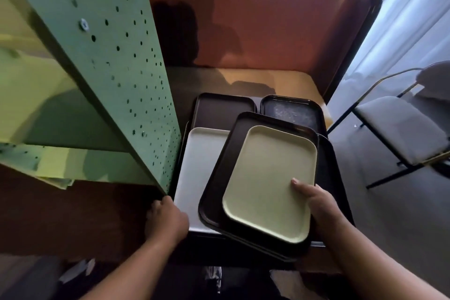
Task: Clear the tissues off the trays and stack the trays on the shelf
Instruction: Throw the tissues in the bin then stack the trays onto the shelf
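A pale green tray [270, 182] lies inside a larger black tray [219, 178], and the pair is lifted and tilted. My right hand [316, 204] grips their right edge with the thumb on the green tray. My left hand [165, 219] rests at the left edge of a white tray [197, 165] lying flat below; I cannot tell whether it grips that tray. Two more dark trays [224, 109] [292, 112] sit behind on the table. No tissue shows on any tray. The green perforated shelf [117, 56] stands at the left.
A brown padded booth back [280, 27] rises behind the table. A grey chair [399, 129] with black legs stands at the right by white curtains. Crumpled paper [78, 270] lies on the floor at the lower left.
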Demonstrator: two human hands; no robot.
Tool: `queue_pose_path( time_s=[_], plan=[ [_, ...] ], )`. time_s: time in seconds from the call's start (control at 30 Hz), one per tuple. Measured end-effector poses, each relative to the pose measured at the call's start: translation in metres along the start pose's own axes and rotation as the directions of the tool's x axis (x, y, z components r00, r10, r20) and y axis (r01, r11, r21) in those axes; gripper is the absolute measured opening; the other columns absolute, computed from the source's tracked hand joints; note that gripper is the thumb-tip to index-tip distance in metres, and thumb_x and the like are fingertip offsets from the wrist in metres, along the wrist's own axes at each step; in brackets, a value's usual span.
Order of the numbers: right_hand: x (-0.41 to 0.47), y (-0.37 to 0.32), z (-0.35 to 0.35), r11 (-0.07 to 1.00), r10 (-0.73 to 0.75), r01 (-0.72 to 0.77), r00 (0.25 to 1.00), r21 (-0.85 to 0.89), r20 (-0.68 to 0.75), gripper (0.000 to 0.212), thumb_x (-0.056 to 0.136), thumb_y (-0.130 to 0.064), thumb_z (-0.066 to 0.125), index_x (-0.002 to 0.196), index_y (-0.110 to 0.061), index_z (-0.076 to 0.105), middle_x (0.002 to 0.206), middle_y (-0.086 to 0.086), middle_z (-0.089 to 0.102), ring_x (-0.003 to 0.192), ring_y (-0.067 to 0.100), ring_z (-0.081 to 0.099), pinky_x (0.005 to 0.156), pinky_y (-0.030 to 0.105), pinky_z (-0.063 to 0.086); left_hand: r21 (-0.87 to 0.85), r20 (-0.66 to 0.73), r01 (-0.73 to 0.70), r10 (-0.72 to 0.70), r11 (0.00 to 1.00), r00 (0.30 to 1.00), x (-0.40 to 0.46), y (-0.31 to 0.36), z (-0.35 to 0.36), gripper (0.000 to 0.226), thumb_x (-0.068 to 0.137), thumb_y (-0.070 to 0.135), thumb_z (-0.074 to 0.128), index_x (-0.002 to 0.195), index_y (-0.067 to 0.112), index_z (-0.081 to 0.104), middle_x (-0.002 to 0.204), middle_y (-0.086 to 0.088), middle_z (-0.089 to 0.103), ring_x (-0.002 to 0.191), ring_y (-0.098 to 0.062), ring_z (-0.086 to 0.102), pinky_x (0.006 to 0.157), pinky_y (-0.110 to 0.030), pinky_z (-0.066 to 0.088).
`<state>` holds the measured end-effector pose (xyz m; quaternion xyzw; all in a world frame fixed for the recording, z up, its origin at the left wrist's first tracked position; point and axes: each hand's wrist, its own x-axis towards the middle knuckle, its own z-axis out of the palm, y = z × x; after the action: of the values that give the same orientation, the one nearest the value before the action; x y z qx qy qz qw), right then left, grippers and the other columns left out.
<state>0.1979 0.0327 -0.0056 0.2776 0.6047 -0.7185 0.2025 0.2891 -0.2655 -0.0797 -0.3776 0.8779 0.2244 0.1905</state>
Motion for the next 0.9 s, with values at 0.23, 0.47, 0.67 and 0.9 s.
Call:
queue_pose_path(
  time_s=[0.23,0.47,0.67,0.9],
  plan=[
    [-0.003,0.012,-0.004,0.998,0.01,-0.013,0.999,-0.062,-0.042,0.031,0.095,-0.01,0.063,0.125,0.0,0.06,0.112,0.031,0.073,0.105,0.054,0.069,0.091,0.069,0.054,-0.125,-0.037,0.027,-0.032,0.992,0.999,0.017,-0.009,0.008,0.038,0.097,0.015,0.048,0.134,0.006,0.048,0.132,-0.023,0.053,0.114,-0.041,0.058,0.09,-0.045,0.049],
    [-0.004,0.014,-0.008,0.998,0.052,-0.053,0.998,-0.039,-0.021,0.028,0.095,-0.009,0.063,0.122,0.0,0.061,0.109,0.032,0.074,0.097,0.052,0.071,0.082,0.065,0.059,-0.116,-0.149,-0.017,0.0,0.993,0.989,0.004,-0.014,0.0,0.022,0.095,0.009,0.042,0.107,0.013,0.06,0.119,-0.016,0.058,0.099,-0.04,0.062,0.079,-0.042,0.05],
    [0.001,0.006,-0.006,0.997,0.048,-0.048,0.999,-0.054,-0.016,0.032,0.094,-0.01,0.064,0.125,-0.002,0.06,0.112,0.03,0.073,0.101,0.051,0.07,0.084,0.063,0.058,-0.494,-0.123,0.08,-0.161,0.866,0.979,0.002,-0.008,-0.014,0.019,0.098,0.01,0.046,0.111,0.002,0.056,0.114,-0.027,0.065,0.1,-0.042,0.064,0.078,-0.038,0.044],
    [0.001,-0.004,-0.001,0.997,0.075,-0.075,0.997,-0.006,0.007,0.049,0.085,-0.015,0.073,0.13,-0.004,0.059,0.122,0.033,0.069,0.114,0.056,0.064,0.092,0.072,0.052,-0.921,0.153,0.106,0.1,0.374,0.983,-0.021,-0.009,-0.035,0.012,0.1,0.007,0.056,0.103,0.008,0.067,0.084,-0.007,0.079,0.074,-0.022,0.074,0.066,-0.033,0.06]
  ],
)
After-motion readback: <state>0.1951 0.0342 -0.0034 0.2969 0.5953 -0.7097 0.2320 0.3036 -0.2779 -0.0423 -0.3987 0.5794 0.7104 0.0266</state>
